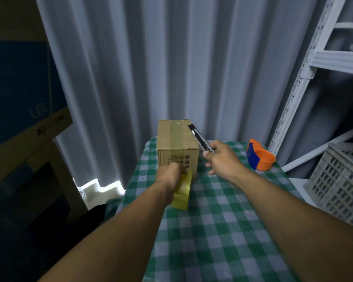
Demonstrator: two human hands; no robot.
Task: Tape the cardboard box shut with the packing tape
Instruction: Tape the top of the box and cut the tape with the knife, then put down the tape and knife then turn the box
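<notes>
A small cardboard box (177,142) is seen standing at the far end of a table covered with a green-and-white checked cloth (222,231), a strip of clear tape (176,132) already laid along the seam of its closed top flaps. Printed characters are visible on the near side of the box. The left hand (171,175) is closed around a roll of yellowish packing tape (181,192), which is held just at the foot of the box's near face, at about 6 o'clock from it; whether a strip runs from the roll to the box cannot be told. The right hand (222,159) is gripped around the handle of a utility knife (201,139), with the lower fingers spread loosely; the knife is pointed up and away toward 11 o'clock, its tip shown over the box's right top edge. At 3 o'clock from the box, well apart from it, an orange-and-blue tape dispenser (260,155) is set on the cloth. A white metal shelving rack (314,64) and a pale plastic crate (342,186) are seen at the right, grey curtains (171,58) behind, and stacked cartons (25,98) at the left.
</notes>
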